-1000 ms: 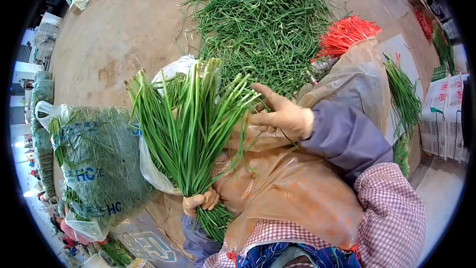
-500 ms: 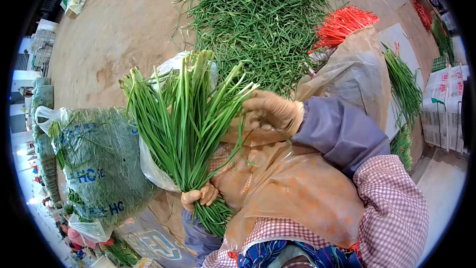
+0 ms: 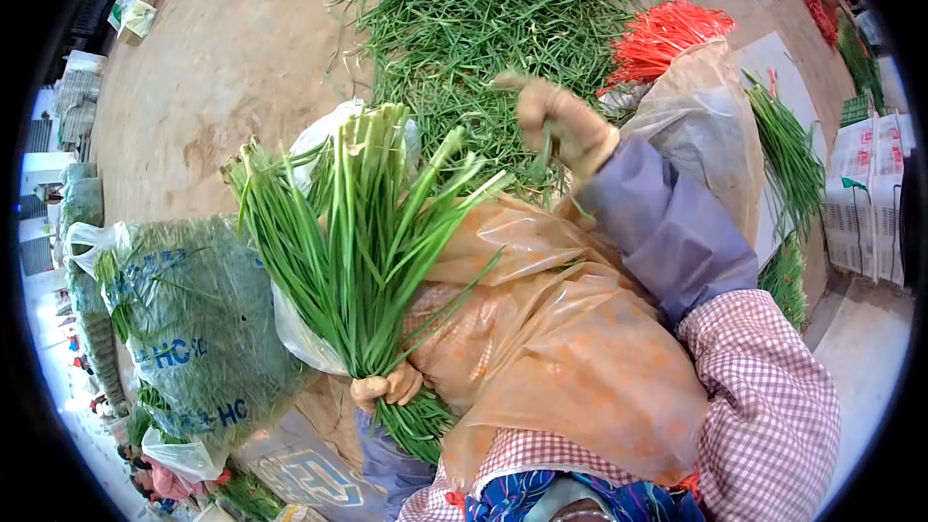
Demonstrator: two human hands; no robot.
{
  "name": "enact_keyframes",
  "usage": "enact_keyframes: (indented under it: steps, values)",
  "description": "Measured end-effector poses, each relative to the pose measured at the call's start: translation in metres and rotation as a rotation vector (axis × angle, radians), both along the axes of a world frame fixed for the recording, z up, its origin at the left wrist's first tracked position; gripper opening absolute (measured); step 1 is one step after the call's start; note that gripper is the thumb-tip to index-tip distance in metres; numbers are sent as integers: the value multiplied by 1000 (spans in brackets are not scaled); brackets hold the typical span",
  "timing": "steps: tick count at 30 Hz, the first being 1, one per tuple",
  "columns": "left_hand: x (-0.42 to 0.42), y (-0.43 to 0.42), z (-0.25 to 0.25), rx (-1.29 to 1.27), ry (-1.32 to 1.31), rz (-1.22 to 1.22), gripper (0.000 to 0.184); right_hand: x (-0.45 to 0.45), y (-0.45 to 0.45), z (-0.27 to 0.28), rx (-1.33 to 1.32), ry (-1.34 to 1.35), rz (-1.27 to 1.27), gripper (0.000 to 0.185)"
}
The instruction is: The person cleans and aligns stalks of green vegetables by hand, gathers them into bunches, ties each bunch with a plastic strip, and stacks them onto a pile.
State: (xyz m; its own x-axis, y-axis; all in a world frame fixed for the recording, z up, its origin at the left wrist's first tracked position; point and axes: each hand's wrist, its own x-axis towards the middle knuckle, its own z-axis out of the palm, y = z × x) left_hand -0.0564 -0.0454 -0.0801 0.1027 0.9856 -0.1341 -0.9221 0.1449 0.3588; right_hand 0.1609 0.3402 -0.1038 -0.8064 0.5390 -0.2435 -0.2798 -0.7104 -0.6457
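Note:
My left hand [image 3: 387, 387], in a tan glove, is closed around a thick bunch of garlic chives [image 3: 362, 242]. Pale cut ends point up and away from me, and green tips hang below the fist. To the right of the bunch, apart from it, is my gloved right hand [image 3: 565, 126], slightly blurred. Its index finger sticks out while the other fingers curl over a loose chive leaf [image 3: 543, 150] that dangles from the palm. A translucent plastic apron [image 3: 570, 348] covers my lap beneath both arms.
Loose green leaves [image 3: 493, 29] lie heaped on the floor ahead. Red ties [image 3: 672, 39] sit at the right, near another chive bunch [image 3: 783, 145] on a white board. A stuffed plastic bag [image 3: 208, 319] stands left; white crates [image 3: 865, 203] stand far right.
My right hand has moved up and away from the bunch, towards the leaf heap, with a leaf in its fingers. The left hand keeps its hold in nearly the same place.

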Motion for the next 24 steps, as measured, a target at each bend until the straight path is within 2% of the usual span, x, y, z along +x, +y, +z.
enact_keyframes:
  steps: [1, 2, 3, 4, 5, 6, 7, 8, 9, 11, 14, 15, 16, 17, 18, 19, 20, 22, 23, 24]
  values:
    - [9, 3, 12, -71, 7, 96, 49, -1, 17, -14, -47, 36, -154, 44]
    - [7, 3, 8, -45, -5, 66, 50, -1, 29, -28, -230, 52, -310, 43]
    - [3, 2, 2, -18, -14, 37, 52, -12, 27, -21, -135, -94, -281, 48]
    - [0, 1, -1, 9, -22, 10, 53, -25, 16, -21, -83, -74, -148, 44]
    - [0, 0, 3, -53, -13, 26, 49, -43, 4, -7, -67, -247, 33, 35]
    - [1, 0, 2, -48, -12, 7, 49, -63, -2, -25, -106, -231, 188, 31]
    - [2, 3, 1, -40, -8, -9, 49, -73, -22, 26, -166, -270, 333, 28]
    - [2, 4, 1, -33, -2, -22, 48, -92, -30, 11, -290, -121, 368, 26]
    - [2, 4, 1, -29, 6, -34, 48, -111, -32, -15, -204, -66, 497, 25]
    - [-1, 1, 3, -18, 22, -48, 47, -141, -34, -29, -263, -126, 512, 21]
    - [-2, -6, 7, -107, 113, -22, 41, -100, -26, 23, -341, 90, 276, 16]
    - [0, -4, 12, -120, 134, -10, 38, -88, -17, 42, -237, -74, 76, 16]
    - [1, -2, 16, -134, 153, -1, 36, -78, 4, 25, -24, 52, -114, 17]
    - [1, -2, 17, -180, 177, -1, 30, -66, 35, 20, -165, 183, -96, 19]
    - [2, 0, 22, -206, 204, 11, 31, -56, 58, 8, -101, 372, -143, 20]
    - [4, 4, 28, -234, 232, 19, 32, -46, 69, 11, 31, 181, -127, 20]
    - [4, 6, 32, -261, 261, 26, 33, -35, 77, 19, 168, -205, 87, 29]
    - [3, 7, 28, -273, 283, 24, 45, -36, 59, 22, 1051, -967, 50, 41]
    - [5, 8, 32, -291, 305, 34, 48, -38, 44, 29, 859, -774, -139, 46]
    - [7, 9, 36, -312, 325, 46, 50, -38, 32, 49, 670, -502, -197, 43]
